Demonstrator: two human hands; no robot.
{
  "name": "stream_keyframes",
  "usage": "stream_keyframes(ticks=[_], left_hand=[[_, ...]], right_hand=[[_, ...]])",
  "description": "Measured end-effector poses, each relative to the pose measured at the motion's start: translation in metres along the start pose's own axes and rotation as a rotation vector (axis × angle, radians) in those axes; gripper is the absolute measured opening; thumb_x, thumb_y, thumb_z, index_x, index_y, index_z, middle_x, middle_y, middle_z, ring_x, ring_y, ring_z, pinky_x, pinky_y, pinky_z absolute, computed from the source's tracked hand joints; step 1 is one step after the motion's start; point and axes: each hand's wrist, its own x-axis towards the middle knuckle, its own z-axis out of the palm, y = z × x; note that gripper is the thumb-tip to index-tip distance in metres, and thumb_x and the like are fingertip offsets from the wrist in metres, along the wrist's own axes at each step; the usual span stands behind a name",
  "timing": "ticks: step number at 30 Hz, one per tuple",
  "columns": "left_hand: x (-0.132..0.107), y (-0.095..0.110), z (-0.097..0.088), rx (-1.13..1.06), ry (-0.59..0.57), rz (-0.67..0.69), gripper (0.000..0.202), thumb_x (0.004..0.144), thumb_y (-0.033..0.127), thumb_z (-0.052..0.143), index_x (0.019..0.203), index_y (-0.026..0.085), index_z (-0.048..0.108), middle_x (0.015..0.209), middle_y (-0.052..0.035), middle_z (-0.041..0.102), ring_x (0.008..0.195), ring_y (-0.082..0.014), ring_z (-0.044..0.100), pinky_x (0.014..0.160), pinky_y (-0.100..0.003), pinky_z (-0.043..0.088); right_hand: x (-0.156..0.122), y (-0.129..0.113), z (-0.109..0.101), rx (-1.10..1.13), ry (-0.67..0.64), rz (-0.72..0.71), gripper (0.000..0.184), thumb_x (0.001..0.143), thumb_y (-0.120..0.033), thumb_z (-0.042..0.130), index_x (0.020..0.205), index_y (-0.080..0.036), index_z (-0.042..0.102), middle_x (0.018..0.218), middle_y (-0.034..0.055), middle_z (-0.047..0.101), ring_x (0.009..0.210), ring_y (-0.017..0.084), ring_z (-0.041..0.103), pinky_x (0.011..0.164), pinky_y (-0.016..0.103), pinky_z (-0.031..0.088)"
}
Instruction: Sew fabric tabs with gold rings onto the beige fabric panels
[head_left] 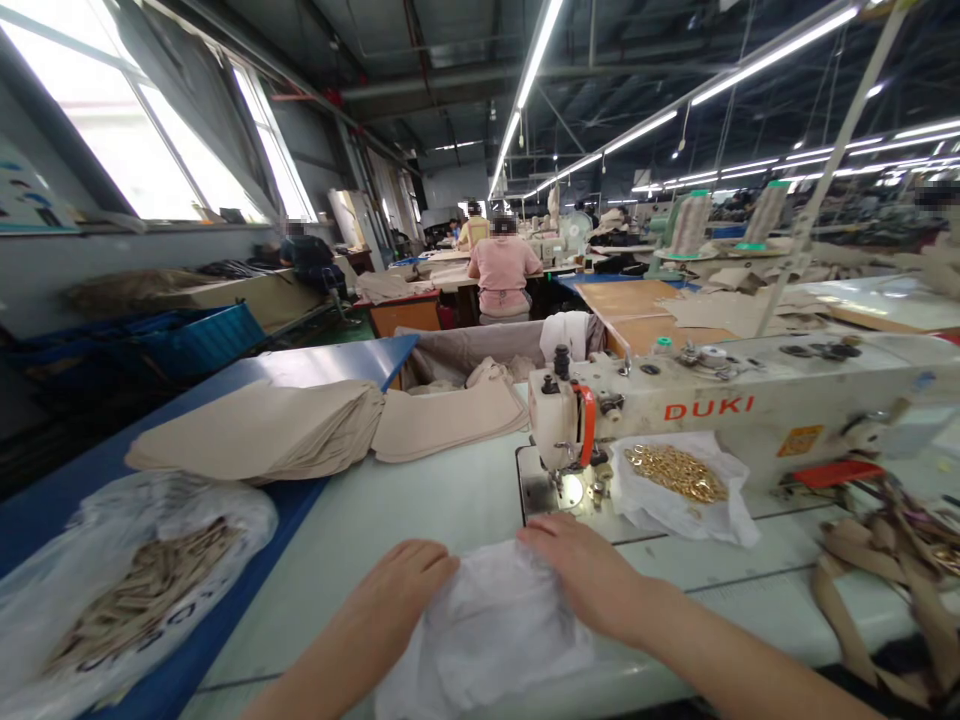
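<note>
White cloth point(499, 630) on the pale sewing table point(360, 535), at the near edge, bunched and creased, in front of the sewing machine point(705, 400). Probably light, limp and soft, quick to wrinkle or slide on the smooth top; hardly fragile. Best taken at the two far corners, with light tension across and a flat palm against slipping.

Left hand point(415, 575) at the far left corner, palm down, with fingers close together and slightly bent over the cloth's edge. Right hand point(566, 555) at the far right corner, palm down, with fingers reaching leftward along the far edge, gently curved, close to the machine's metal plate point(536, 480). Cannot tell pinching from mere pressing on either side, with the undersides out of sight. Both forearms bare, slanting inward from the near edge, wrists low.

Just beyond the right hand, gold rings point(679, 473) heaped on a white wrapper point(731, 520). Farther right, tan straps point(840, 610) in a tangle. Beyond the left hand, tan fabric pieces point(259, 430) in a fanned stack; to the left, a plastic bag point(45, 630) of tan strips point(150, 580). Farther off, a person in pink point(504, 275), facing away.
</note>
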Motion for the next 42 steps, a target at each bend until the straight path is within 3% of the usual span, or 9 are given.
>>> stream_keyframes(ticks=[6, 11, 15, 21, 27, 31, 34, 38, 42], left_hand=[[-0.003, -0.004, 0.0, -0.081, 0.063, -0.106, 0.02, 0.077, 0.009, 0.043, 0.076, 0.021, 0.06, 0.083, -0.0028, 0.066, 0.082, -0.0192, 0.06, 0.078, -0.032, 0.047], [-0.013, -0.014, -0.002, -0.39, 0.186, -0.381, 0.016, 0.069, 0.017, 0.042, 0.071, 0.023, 0.057, 0.081, 0.0004, 0.069, 0.08, -0.0184, 0.063, 0.076, -0.028, 0.048], [-0.012, -0.017, -0.002, -0.585, 0.219, -0.577, 0.013, 0.062, 0.025, 0.049, 0.068, 0.022, 0.06, 0.078, 0.0, 0.071, 0.079, -0.0221, 0.065, 0.076, -0.031, 0.048], [-0.003, -0.016, -0.005, -0.783, 0.205, -0.751, 0.016, 0.057, 0.029, 0.052, 0.067, 0.02, 0.06, 0.073, -0.0031, 0.072, 0.073, -0.024, 0.065, 0.069, -0.032, 0.049], [-0.006, -0.019, -0.008, -0.534, 0.096, -0.625, 0.018, 0.064, 0.021, 0.044, 0.072, 0.02, 0.06, 0.08, -0.0041, 0.071, 0.083, -0.0242, 0.065, 0.077, -0.036, 0.049], [-0.024, -0.016, -0.008, -0.281, 0.048, -0.357, 0.046, 0.062, 0.009, 0.044, 0.101, 0.023, 0.065, 0.124, -0.0048, 0.061, 0.123, -0.0246, 0.046, 0.106, -0.044, 0.033], [-0.031, -0.006, -0.008, -0.137, -0.002, -0.189, 0.058, 0.064, 0.007, 0.047, 0.117, 0.03, 0.059, 0.141, 0.0004, 0.044, 0.135, -0.0237, 0.031, 0.11, -0.048, 0.027], [-0.024, 0.008, -0.005, -0.034, -0.034, -0.161, 0.045, 0.076, 0.015, 0.048, 0.118, 0.027, 0.06, 0.134, -0.0037, 0.053, 0.123, -0.0235, 0.048, 0.104, -0.043, 0.038], [-0.017, 0.007, 0.002, -0.001, -0.073, -0.18, 0.044, 0.076, 0.014, 0.048, 0.116, 0.026, 0.062, 0.125, -0.0045, 0.061, 0.112, -0.0216, 0.058, 0.101, -0.039, 0.043]], right_hand=[[0.007, 0.008, 0.003, -0.028, 0.032, -0.011, 0.065, 0.055, 0.007, 0.045, 0.115, -0.018, 0.058, 0.103, 0.0077, 0.061, 0.096, 0.023, 0.051, 0.085, 0.032, 0.039], [0.001, 0.02, 0.006, 0.115, 0.148, 0.077, 0.05, 0.056, 0.005, 0.042, 0.092, -0.02, 0.065, 0.089, 0.0038, 0.06, 0.09, 0.02, 0.052, 0.078, 0.028, 0.038], [-0.006, 0.028, 0.006, 0.236, 0.224, 0.161, 0.036, 0.052, 0.004, 0.039, 0.071, -0.018, 0.06, 0.074, 0.001, 0.056, 0.075, 0.016, 0.052, 0.066, 0.024, 0.036], [-0.012, 0.033, 0.007, 0.382, 0.282, 0.241, 0.031, 0.052, 0.004, 0.039, 0.066, -0.018, 0.056, 0.069, -0.0011, 0.054, 0.066, 0.014, 0.051, 0.059, 0.022, 0.035], [-0.014, 0.03, 0.003, 0.247, 0.199, 0.219, 0.031, 0.058, 0.002, 0.041, 0.073, -0.018, 0.059, 0.079, 0.0028, 0.059, 0.079, 0.016, 0.054, 0.07, 0.025, 0.038], [-0.019, 0.019, -0.008, 0.158, 0.134, 0.156, 0.038, 0.062, 0.002, 0.04, 0.087, -0.018, 0.061, 0.094, 0.0054, 0.06, 0.092, 0.018, 0.052, 0.082, 0.027, 0.039], [-0.021, 0.008, -0.017, 0.1, 0.108, 0.084, 0.037, 0.067, 0.0, 0.042, 0.095, -0.017, 0.06, 0.103, 0.0072, 0.058, 0.099, 0.019, 0.049, 0.09, 0.03, 0.037], [-0.015, -0.003, -0.019, -0.003, 0.061, -0.001, 0.025, 0.073, -0.006, 0.047, 0.091, -0.017, 0.061, 0.1, 0.0074, 0.059, 0.098, 0.021, 0.049, 0.09, 0.032, 0.037], [-0.012, 0.001, -0.015, -0.056, 0.008, 0.028, 0.018, 0.076, -0.006, 0.048, 0.081, -0.018, 0.062, 0.089, 0.0061, 0.06, 0.088, 0.02, 0.053, 0.08, 0.03, 0.04]])
